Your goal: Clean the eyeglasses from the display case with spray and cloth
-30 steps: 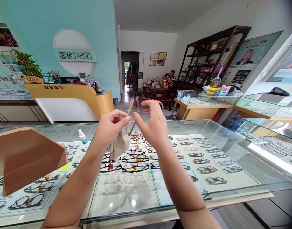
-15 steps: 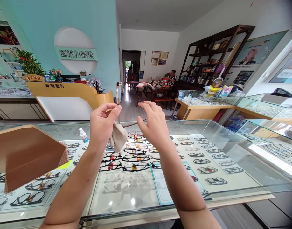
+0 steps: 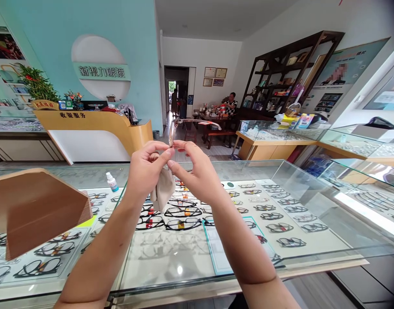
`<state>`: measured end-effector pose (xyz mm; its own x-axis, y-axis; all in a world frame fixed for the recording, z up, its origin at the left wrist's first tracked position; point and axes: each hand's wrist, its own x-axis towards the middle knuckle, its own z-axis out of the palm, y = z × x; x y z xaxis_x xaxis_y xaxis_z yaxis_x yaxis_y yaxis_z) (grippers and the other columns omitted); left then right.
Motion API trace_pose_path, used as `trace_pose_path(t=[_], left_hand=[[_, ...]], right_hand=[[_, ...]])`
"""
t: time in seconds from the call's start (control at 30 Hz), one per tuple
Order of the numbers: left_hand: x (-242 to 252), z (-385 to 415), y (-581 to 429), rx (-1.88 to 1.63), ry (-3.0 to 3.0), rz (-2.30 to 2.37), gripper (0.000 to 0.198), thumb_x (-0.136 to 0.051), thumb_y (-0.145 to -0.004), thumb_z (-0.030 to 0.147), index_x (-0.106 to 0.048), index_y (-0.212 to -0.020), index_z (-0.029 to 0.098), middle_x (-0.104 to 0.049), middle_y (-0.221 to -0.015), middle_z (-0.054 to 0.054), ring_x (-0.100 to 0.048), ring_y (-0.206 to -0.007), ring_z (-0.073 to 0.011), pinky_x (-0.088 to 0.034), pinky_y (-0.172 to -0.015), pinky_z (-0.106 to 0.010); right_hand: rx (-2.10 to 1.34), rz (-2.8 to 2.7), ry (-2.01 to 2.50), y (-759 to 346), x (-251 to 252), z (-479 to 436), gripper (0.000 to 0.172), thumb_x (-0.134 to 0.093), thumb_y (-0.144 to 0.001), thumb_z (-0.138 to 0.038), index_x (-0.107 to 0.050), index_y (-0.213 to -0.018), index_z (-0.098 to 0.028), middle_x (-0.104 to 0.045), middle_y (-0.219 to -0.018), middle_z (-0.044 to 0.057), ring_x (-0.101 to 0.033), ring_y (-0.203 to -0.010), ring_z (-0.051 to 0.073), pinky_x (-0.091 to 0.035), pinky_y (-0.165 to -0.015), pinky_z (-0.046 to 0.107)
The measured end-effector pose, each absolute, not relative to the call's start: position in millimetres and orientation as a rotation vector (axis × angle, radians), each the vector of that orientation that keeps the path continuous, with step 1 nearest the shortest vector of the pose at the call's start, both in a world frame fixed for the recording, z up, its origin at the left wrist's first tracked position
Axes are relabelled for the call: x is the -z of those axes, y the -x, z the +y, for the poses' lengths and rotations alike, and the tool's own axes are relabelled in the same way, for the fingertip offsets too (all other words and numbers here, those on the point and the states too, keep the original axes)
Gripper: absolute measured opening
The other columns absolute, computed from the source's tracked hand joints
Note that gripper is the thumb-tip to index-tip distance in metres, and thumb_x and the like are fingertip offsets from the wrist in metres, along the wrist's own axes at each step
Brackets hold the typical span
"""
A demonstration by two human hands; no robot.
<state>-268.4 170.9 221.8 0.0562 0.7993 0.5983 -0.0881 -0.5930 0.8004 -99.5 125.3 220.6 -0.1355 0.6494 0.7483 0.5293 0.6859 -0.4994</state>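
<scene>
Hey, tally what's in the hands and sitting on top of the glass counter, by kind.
Glasses, pinched by the left hand and right hand: 1
Cleaning cloth, in the left hand: 1
Small bottle on the counter: 1
Brown stand: 1
Total: 4

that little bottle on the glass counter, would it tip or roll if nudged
The bottle stands upright, tall and narrow for its base, so it would probably tip easily. Its body looks round, so once down it would likely roll on the smooth counter. It looks small and plastic, so probably light.
</scene>
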Motion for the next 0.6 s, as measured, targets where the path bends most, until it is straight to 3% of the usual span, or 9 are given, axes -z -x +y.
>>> trace_pose_path(t=[0.23, 0.37, 0.5, 0.6], left_hand=[[-223, 169, 270, -1.530, -1.584, 0.768, 0.041, -0.097, -0.078, 0.060, -0.084, -0.090, 0.023, -0.076, -0.086, -0.003, -0.059, -0.067, -0.0142, -0.041, -0.056, -0.027], [-224, 167, 270, -1.475, -1.567, 0.751, 0.045, -0.096, -0.079, 0.063, -0.085, -0.097, 0.023, -0.079, -0.082, -0.004, -0.068, -0.072, -0.0184, -0.051, -0.063, -0.028], [-224, 166, 270, -1.469, -1.638, 0.689, 0.036, -0.087, -0.093, 0.057, -0.088, -0.102, 0.023, -0.085, -0.110, -0.008, -0.076, -0.100, -0.0220, -0.059, -0.089, -0.031], [-224, 165, 270, -1.460, -1.709, 0.657, 0.029, -0.080, -0.099, 0.050, -0.089, -0.106, 0.023, -0.083, -0.126, -0.009, -0.075, -0.122, -0.0252, -0.055, -0.110, -0.034]], right_hand=[[-0.193, -1.751, 0.933, 104, -217, 129, 0.035, -0.073, -0.104, -0.040, -0.074, -0.136, -0.024, -0.080, -0.143, 0.012, -0.076, -0.131, 0.028, -0.062, -0.115, 0.051], [-0.269, -1.705, 0.927, 111, -217, 128, 0.035, -0.068, -0.104, -0.034, -0.074, -0.137, -0.024, -0.082, -0.142, 0.011, -0.079, -0.125, 0.025, -0.066, -0.109, 0.046], [-0.266, -1.646, 0.932, 111, -218, 128, 0.032, -0.069, -0.102, -0.034, -0.078, -0.132, -0.024, -0.082, -0.140, 0.011, -0.080, -0.120, 0.025, -0.067, -0.107, 0.046], [-0.267, -1.601, 0.917, 108, -219, 130, 0.032, -0.068, -0.101, -0.032, -0.081, -0.129, -0.024, -0.084, -0.137, 0.010, -0.081, -0.115, 0.024, -0.069, -0.103, 0.044]])
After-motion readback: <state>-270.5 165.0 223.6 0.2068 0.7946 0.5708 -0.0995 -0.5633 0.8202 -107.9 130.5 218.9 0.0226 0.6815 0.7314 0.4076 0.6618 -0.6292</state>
